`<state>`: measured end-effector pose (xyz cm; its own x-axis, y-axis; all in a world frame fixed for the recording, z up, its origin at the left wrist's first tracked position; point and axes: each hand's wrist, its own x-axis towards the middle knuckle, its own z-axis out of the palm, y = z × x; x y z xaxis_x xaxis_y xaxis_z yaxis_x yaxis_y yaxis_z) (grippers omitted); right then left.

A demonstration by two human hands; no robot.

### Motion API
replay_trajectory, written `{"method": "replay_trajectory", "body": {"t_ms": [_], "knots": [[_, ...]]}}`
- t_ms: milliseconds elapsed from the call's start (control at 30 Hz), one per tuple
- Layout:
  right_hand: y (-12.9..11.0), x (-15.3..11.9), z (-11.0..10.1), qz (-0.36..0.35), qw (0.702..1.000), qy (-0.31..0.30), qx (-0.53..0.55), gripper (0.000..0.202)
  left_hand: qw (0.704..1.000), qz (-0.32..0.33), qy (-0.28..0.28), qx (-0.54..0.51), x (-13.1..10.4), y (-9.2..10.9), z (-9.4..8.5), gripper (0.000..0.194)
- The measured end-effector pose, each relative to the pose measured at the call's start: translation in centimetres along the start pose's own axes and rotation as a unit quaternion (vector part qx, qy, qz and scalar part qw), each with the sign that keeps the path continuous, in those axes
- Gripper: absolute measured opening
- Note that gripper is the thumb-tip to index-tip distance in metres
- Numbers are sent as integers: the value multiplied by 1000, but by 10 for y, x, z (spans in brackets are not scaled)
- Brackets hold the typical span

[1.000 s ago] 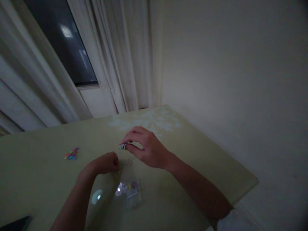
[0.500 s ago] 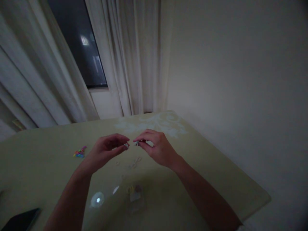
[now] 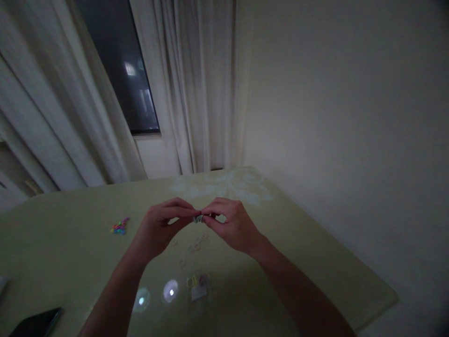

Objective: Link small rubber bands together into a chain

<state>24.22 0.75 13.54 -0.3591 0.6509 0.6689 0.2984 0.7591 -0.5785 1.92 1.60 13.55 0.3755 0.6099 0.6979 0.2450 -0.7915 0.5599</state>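
My left hand [image 3: 162, 228] and my right hand [image 3: 234, 223] meet fingertip to fingertip above the table. Pinched between them is a small bunch of white hair ties [image 3: 198, 218], their loops showing side by side. Fingers cover part of the bunch, so how it divides between the hands is hard to see. Below the hands, several pale ring-shaped hair ties [image 3: 197, 246] lie loose on the tabletop. Closer to me is a clear bag [image 3: 199, 294] with yellow and purple loops and a white label inside.
A little heap of bright multicoloured loops [image 3: 120, 226] sits left of my hands on the greenish table [image 3: 80, 262]. At the lower left lies a dark flat object [image 3: 37, 323]. Curtains [image 3: 196, 84] and a window [image 3: 119, 65] stand behind; a wall [image 3: 333, 117] borders the right side.
My hands were a little apart, each pinching pale loops. They have come together, and the loops now sit in one bunch between the fingertips. The view has shifted slightly.
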Motion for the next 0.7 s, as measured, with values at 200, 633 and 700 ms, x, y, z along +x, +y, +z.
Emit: {"method": "replay_trajectory", "body": {"t_ms": [200,633,700], "knots": [[-4,2,-2,19,1000,13,4,13,996,24,-18,87,-4,11,-1,30],[-5,2,-4,30,997,43,53,8,990,38,54,124,0,17,8,17],[-5,2,-4,26,997,43,56,9,989,34,66,125,0,19,9,13]]}}
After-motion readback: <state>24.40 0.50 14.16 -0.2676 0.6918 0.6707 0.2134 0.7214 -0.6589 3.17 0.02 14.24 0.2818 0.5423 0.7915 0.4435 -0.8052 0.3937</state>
